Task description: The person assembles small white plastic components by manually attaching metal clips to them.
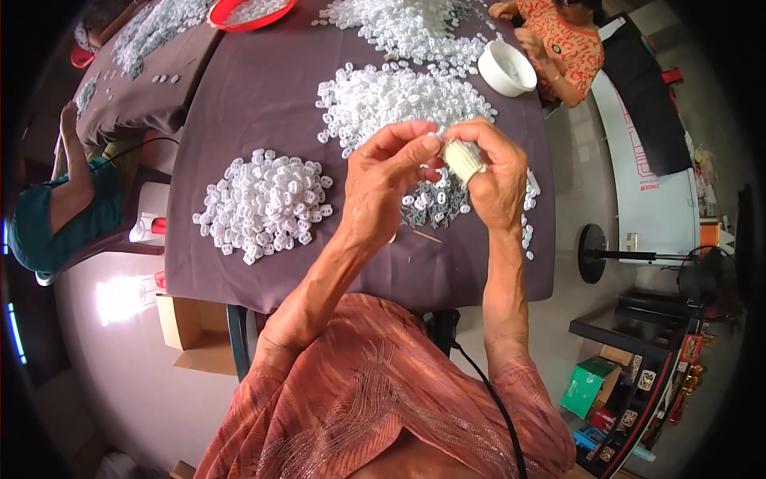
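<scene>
My left hand (383, 164) and my right hand (499, 172) meet above the table, thumbs and forefingers pinched together. A tiny white bit shows between their tips, probably one of the small white plastic pieces, mostly hidden by the fingers. A cream ribbed cloth finger cover (463, 162) sits on my right thumb. Under my hands lies a small heap of thin grey metal pins (435, 209) with some white pieces among them. Just beyond is a large heap of white oval plastic pieces (399, 100); another heap of white pieces (263, 203) lies left of my left forearm.
A brown cloth covers the table (367, 275). A white bowl (507, 69) stands at the far right, beside a person in an orange patterned top (562, 44). At the far left are a red basin (251, 16) and a person in teal (72, 207). A thin stick (428, 235) lies near me.
</scene>
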Available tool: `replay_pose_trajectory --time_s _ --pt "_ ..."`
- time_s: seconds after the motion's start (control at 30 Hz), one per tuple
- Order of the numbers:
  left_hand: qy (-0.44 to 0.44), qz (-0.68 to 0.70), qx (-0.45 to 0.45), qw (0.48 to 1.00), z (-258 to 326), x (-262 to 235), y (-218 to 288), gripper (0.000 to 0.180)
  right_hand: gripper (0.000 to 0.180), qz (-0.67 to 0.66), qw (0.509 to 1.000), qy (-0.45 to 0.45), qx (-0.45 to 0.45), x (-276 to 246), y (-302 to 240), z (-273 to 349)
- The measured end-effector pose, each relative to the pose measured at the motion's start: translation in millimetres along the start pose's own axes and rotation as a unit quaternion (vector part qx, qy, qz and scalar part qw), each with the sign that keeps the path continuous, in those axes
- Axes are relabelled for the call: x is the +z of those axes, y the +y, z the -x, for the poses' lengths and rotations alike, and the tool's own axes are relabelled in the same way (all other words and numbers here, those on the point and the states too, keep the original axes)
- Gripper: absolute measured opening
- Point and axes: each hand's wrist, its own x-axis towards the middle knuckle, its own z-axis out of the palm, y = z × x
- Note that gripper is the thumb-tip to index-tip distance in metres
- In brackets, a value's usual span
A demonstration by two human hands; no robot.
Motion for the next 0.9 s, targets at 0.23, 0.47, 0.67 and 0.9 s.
replay_pose_trajectory --time_s 0.23,0.47,0.67,0.9 --pt "0.020 -0.099 0.051 0.994 -8.0 -14.0 10.8 0.019 0.016 -0.045 0.997 -0.057 0.016 1.2 17.9 -0.4" --pt "0.049 -0.087 0.079 0.992 -15.6 -23.6 23.9 0.017 0.016 0.146 0.974 -0.115 0.131 14.4 122.5 39.2" --pt "0.050 -0.076 0.084 0.992 -16.4 -29.3 26.1 0.016 0.017 0.179 0.966 -0.183 0.037 57.4 123.0 55.4" --pt "0.066 -0.077 0.077 0.992 -18.1 -30.8 26.2 0.016 0.011 0.265 0.933 -0.217 -0.109 72.1 126.6 66.6"
